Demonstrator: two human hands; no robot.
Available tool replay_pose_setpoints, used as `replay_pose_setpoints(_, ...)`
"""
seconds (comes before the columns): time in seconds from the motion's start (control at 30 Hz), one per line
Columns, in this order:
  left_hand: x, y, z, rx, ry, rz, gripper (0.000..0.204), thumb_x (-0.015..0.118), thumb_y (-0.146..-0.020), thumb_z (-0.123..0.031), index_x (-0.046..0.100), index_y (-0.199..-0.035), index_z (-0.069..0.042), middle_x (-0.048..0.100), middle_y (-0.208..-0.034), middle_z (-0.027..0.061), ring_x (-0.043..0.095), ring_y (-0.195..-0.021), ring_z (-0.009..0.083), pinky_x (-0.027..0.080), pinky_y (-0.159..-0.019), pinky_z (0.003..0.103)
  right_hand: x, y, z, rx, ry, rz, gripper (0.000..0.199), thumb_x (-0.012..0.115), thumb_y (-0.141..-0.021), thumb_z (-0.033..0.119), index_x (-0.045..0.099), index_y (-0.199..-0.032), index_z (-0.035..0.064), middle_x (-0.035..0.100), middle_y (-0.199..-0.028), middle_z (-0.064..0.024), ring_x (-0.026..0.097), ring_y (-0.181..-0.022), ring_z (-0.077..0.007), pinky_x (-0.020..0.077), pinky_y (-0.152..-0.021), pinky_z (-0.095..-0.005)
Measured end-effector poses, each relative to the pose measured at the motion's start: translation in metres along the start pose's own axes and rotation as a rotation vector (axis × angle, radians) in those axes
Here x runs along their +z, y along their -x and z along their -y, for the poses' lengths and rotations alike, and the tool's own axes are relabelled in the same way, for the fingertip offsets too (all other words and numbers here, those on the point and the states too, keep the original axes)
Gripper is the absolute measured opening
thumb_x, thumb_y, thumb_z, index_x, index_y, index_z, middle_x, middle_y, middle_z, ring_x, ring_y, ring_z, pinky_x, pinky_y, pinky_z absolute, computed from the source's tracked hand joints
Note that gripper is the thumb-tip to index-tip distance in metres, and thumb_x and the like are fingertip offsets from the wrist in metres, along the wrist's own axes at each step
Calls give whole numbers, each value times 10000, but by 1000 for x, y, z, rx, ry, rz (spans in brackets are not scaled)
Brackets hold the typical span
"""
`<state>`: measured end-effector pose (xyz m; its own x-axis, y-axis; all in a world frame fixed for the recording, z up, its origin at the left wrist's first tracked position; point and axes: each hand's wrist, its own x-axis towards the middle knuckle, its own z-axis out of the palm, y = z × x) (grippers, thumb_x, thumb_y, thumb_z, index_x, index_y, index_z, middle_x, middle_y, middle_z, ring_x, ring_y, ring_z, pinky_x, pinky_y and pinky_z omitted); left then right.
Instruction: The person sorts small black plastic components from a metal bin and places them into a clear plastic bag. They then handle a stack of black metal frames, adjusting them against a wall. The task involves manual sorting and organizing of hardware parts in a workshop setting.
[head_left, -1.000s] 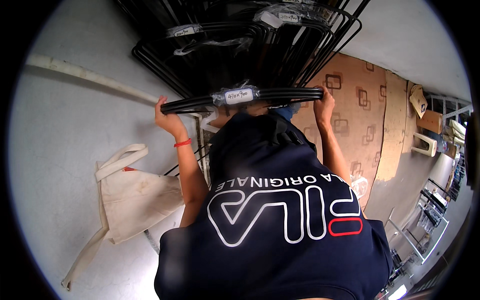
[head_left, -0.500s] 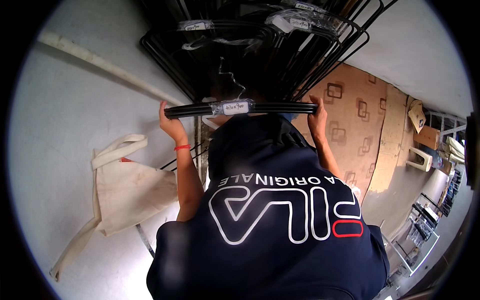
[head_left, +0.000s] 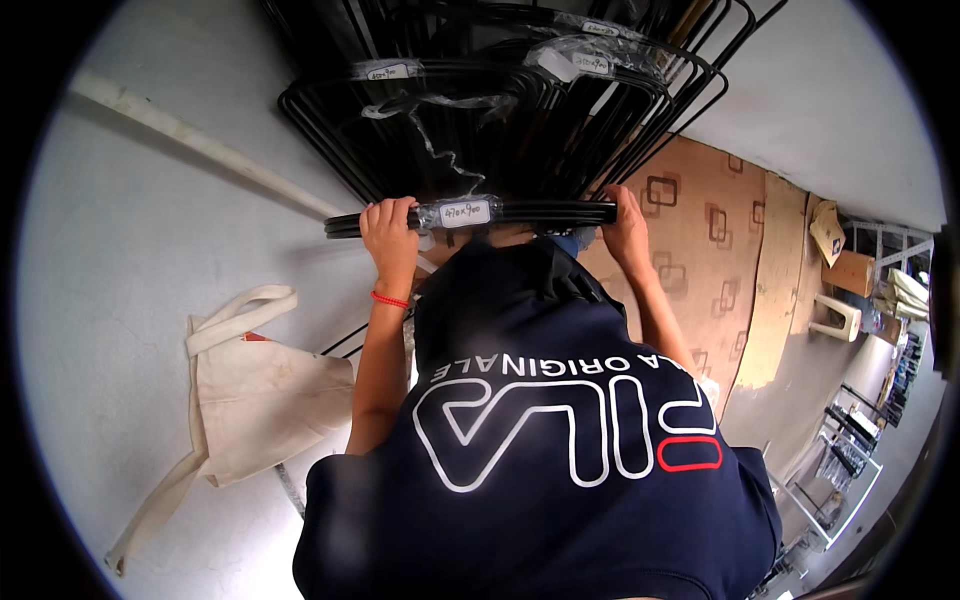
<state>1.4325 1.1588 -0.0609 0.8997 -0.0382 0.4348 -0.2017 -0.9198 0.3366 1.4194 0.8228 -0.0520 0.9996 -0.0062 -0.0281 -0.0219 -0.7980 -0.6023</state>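
Note:
A bundle of black metal frames (head_left: 540,212), bound with clear plastic wrap and bearing a small white label (head_left: 465,213), lies crosswise in front of my chest. My left hand (head_left: 388,232) is closed over it, fingers wrapped across the top just left of the label. At the bundle's right end, my right hand (head_left: 627,235) grips with the fingers curled round it. Only the near edge of the bundle shows; the rest is hidden. Just beyond stand several more black wire frames (head_left: 320,115) in wrapped, labelled bundles.
Along the left, a pale pipe (head_left: 200,145) runs by the grey wall, with a cream cloth bag (head_left: 265,400) nearer me. To the right lies a tan patterned sheet (head_left: 690,230). A pale stool (head_left: 837,318), a cardboard box (head_left: 850,272) and a white rack (head_left: 850,490) stand farther right.
My left hand has shifted from the bundle's left end inward towards the label, its fingers now over the top. The bundle has moved slightly left; my right hand stays at its right end.

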Motion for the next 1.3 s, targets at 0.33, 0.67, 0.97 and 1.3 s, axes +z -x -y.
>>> replay_pose_setpoints(0.33,4,14,-12,-39,9,-123,214,520,-598,21,560,-767,-104,501,-711,25,480,-754,216,358,-807,354,34,-168,66,-409,-15,255,464,613,-720,206,462,-1115,15,506,-1076,-194,463,-1032,-360,359,-898,-397)
replay_pose_setpoints(0.67,-6,29,-19,-104,-2,-124,143,579,-660,-107,568,-801,-123,511,-733,11,490,-794,185,356,-842,370,112,-250,136,-253,401,258,567,609,-690,222,398,-1194,67,458,-1174,-191,421,-1114,-347,303,-942,-495)
replay_pose_setpoints(0.97,-8,45,-20,-125,-35,-123,155,555,-653,-89,562,-806,-112,516,-740,27,507,-763,204,365,-825,370,108,-240,143,-371,412,376,460,566,-646,116,472,-1089,37,554,-981,-228,534,-939,-365,450,-781,-432)
replay_pose_setpoints(1.3,-8,50,-23,-169,-33,-141,151,585,-662,-96,581,-810,-126,513,-744,22,503,-779,201,355,-845,369,86,-196,146,-458,387,520,305,536,-587,169,588,-851,26,612,-774,-186,600,-772,-324,485,-698,-379)
